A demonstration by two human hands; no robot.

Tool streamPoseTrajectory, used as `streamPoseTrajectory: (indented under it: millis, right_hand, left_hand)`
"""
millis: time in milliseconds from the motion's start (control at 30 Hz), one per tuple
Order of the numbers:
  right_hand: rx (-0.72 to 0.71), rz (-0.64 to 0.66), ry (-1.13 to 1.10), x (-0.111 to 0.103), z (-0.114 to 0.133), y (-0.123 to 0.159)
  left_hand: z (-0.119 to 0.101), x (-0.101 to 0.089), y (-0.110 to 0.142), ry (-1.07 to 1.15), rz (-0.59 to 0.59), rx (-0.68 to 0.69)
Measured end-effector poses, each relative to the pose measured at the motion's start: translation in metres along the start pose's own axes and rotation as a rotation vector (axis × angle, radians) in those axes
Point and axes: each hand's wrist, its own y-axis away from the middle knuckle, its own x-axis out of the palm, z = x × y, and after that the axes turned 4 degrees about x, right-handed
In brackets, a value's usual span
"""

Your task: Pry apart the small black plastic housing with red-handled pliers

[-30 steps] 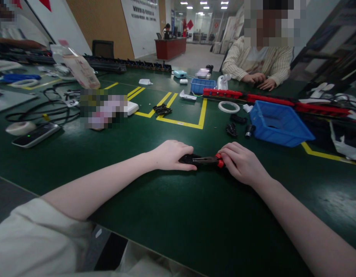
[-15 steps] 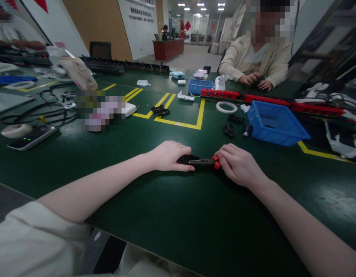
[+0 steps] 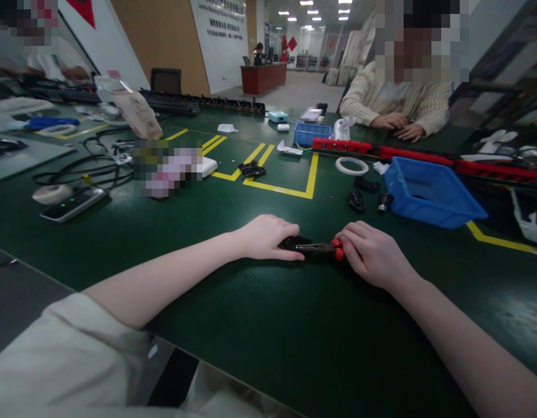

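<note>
My right hand (image 3: 373,254) is closed around the red handles of long-nose pliers (image 3: 321,248), whose jaws point left. Between the thumb and fingers of my left hand (image 3: 268,237) is a small black part (image 3: 291,242), held low over the green table. The plier tips reach onto this part; whether they grip it cannot be made out. Beyond my hands lie a bundle of black pieces (image 3: 252,169) and, to the right, a black coiled bundle (image 3: 356,201) beside a short black cylinder (image 3: 385,202).
A large blue bin (image 3: 436,194) stands at right, near a white ring (image 3: 352,166) and a long red strip (image 3: 418,155). Cables (image 3: 87,168), a bottle (image 3: 137,110) and a lit device (image 3: 75,203) occupy the left. Across the table sits a person (image 3: 396,101) with hands resting on it.
The camera view has shifted slightly, first one way and then back to the left, so everything appears farther right now. Both hands keep the same hold on the pliers and black part.
</note>
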Motion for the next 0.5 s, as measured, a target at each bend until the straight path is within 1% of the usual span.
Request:
streamPoseTrajectory:
  millis: [200, 500]
  right_hand:
    - [-0.038, -0.055, 0.009, 0.001, 0.0018, 0.0003]
    - [-0.025, -0.039, 0.015, 0.002, -0.0064, 0.0009]
  left_hand:
    - [0.0004, -0.0017, 0.0007, -0.001, 0.011, 0.0]
    - [-0.0025, -0.0022, -0.0001, 0.02, 0.005, -0.007]
